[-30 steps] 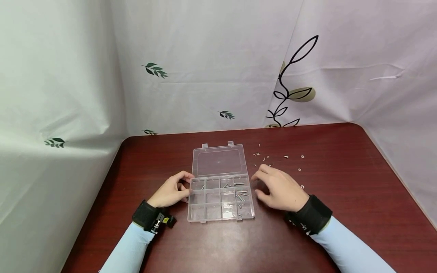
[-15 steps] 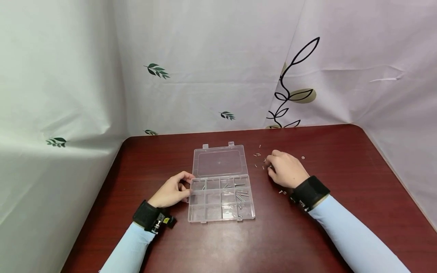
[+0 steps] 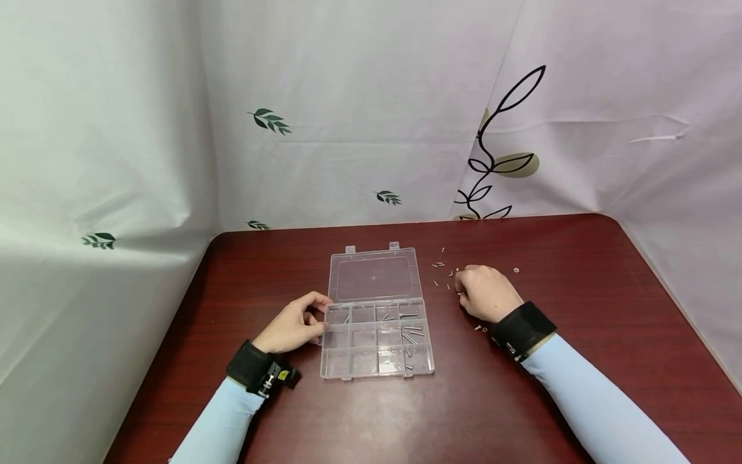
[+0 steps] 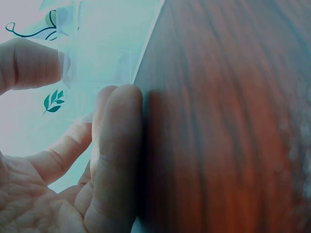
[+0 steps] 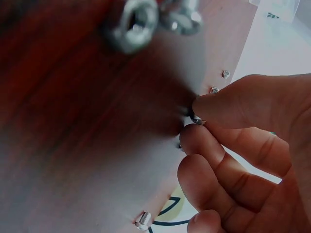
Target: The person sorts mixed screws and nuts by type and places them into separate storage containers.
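Observation:
A clear plastic compartment box (image 3: 363,336) lies on the table with its lid (image 3: 373,277) folded back. My left hand (image 3: 292,325) holds its left edge, the thumb and fingers bent about the rim; in the left wrist view a fingertip presses the box wall (image 4: 104,43). Screws (image 3: 409,337) lie in several compartments, mostly in the right column. Right of the box, my right hand (image 3: 489,293) is down at the tabletop. Between its thumb and index finger it pinches a small shiny metal piece (image 5: 197,120), mostly hidden, so its kind is unclear.
Small screws (image 3: 438,264) lie scattered between the box and my right hand. A ring-shaped nut or washer (image 3: 516,270) lies farther right. Under the right wrist are a nut (image 5: 138,24) and a screw (image 5: 182,17). White cloth (image 3: 348,129) hangs behind the table.
My right hand has moved away from the box's right side, back and right to the scattered screws, and its fingers have closed together at the tabletop. The left hand stays at the box.

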Tool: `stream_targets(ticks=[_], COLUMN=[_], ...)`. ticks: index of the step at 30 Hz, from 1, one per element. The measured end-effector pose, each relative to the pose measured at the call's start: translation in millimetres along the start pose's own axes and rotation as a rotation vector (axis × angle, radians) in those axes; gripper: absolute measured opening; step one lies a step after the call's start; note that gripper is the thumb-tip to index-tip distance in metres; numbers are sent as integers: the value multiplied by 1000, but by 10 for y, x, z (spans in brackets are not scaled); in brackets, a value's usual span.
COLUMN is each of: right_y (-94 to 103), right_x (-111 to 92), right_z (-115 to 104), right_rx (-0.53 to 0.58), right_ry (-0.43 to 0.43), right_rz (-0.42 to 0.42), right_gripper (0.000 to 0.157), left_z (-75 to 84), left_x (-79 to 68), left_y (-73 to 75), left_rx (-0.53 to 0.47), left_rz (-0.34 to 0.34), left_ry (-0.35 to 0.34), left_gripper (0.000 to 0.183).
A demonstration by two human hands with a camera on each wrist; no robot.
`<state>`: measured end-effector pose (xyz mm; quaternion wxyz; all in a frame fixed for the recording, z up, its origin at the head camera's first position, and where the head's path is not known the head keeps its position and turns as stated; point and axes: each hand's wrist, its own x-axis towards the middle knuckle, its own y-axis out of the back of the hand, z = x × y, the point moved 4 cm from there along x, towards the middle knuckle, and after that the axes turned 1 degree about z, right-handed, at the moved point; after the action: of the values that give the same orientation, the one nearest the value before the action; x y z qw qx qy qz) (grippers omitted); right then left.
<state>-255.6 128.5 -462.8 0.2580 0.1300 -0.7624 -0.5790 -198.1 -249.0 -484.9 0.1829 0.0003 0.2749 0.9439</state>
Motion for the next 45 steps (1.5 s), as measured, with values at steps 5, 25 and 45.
stream_targets(ticks=[5,25,45], right_y=[1,112,227], right_x=[-13,-171,-436], right_z=[-22,-529,-1061], right_rx=[21,189,319], right_ry=[-22,73,338], right_rz=[-50,23,-8], right_gripper=[14,22,28], left_z=[10,18,18], left_x=[-4,7,-1], left_y=[1,13,5], left_rx=[9,19,22], left_rz=[-2,-5,-1], left_ry=[7,1,4], left_gripper=[40,40,40])
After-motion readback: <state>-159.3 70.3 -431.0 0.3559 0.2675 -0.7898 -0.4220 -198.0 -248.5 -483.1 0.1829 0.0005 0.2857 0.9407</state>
